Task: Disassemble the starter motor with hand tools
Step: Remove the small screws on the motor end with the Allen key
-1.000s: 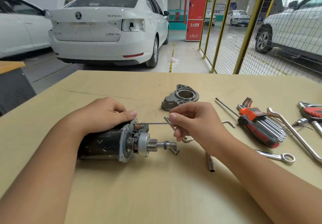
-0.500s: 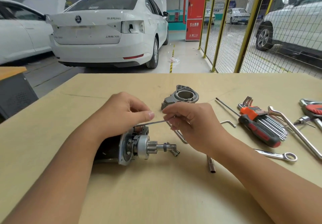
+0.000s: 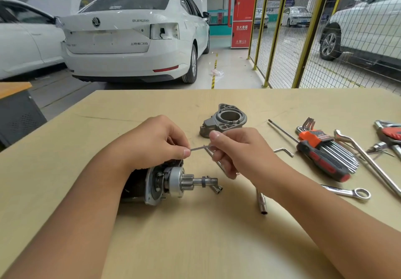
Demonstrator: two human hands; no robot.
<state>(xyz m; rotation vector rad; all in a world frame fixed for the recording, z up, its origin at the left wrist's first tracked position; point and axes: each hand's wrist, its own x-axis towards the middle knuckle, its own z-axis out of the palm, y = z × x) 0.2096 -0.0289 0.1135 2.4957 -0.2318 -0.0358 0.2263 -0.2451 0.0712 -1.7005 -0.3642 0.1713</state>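
Head view, the only one. Starter motor [image 3: 156, 181] lies on its side on the bench [image 3: 195, 235], pinion shaft pointing right, nose end already bare. Removed nose housing [image 3: 223, 120] sits further back on the bench, apart from the motor. Left hand [image 3: 152, 146] hovers over the motor's front end, thumb and forefinger pinching one end of a thin metal pin [image 3: 200, 147]. Right hand [image 3: 236, 152] pinches the other end, fingers curled. Pin is held between both hands, above the motor, not touching it as far as I can tell. Small socket [image 3: 262, 202] lies on the bench near the right forearm.

Right side of bench: hex key set [image 3: 325, 146], screwdriver [image 3: 321, 161], combination wrench [image 3: 349, 192], loose hex key [image 3: 283, 150].

Step, my read: pulling the long pin or through-rod out of the drive end, nearly or fully free. Next move probably calls for setting the pin down on the bench, then going after the fork and pinion assembly; the motor needs a steadying grip.

Versus 1.0 s ago: left hand was gripping the motor body, pin lay level at the housing; now both hands have risen and the pin is clear.
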